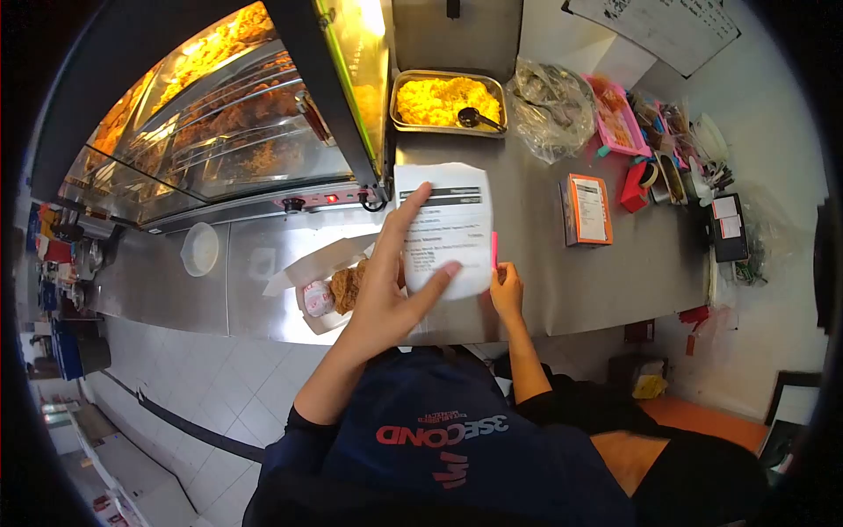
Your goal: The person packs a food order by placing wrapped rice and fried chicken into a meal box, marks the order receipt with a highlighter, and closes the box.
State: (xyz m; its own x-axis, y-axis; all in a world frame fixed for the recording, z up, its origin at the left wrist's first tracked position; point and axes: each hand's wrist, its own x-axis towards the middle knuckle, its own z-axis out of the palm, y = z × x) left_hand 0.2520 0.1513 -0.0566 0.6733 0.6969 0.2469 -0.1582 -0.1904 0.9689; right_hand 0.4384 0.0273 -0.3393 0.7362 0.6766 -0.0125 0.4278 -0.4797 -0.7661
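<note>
My left hand (386,294) is closed on a printed paper receipt (446,230), held upright above the counter, with fingers behind it partly hidden and the thumb on its face. A pink pen or marker (494,250) stands up from my right hand (507,292), whose fingers are pinched around it beside the receipt's right edge. Partly behind my left hand sits an open cardboard box (322,263). Inside it are fried chicken (345,285) and a round paper-wrapped item (318,299).
A lit glass display case (237,132) of fried food stands at left. Behind the receipt is a metal tray (404,127) of yellow food with a black ladle (479,119). A clear plastic bag (551,110), orange box (587,209) and pink basket (619,114) are on the right.
</note>
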